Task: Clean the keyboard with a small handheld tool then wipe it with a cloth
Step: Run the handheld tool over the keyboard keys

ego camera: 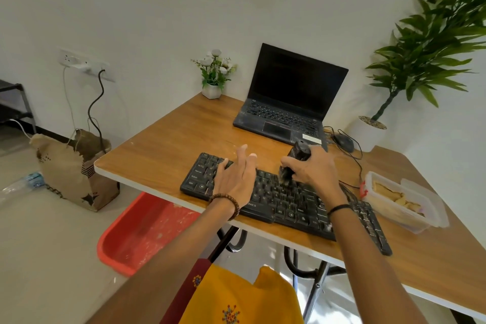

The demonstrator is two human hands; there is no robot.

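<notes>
Now the right hand grips the small tool, its tip down on the keys, while the left hand rests open on the keyboard, probably to steady it, near the desk's front edge.

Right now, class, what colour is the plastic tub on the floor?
The tub is red, seen in the head view.
</notes>
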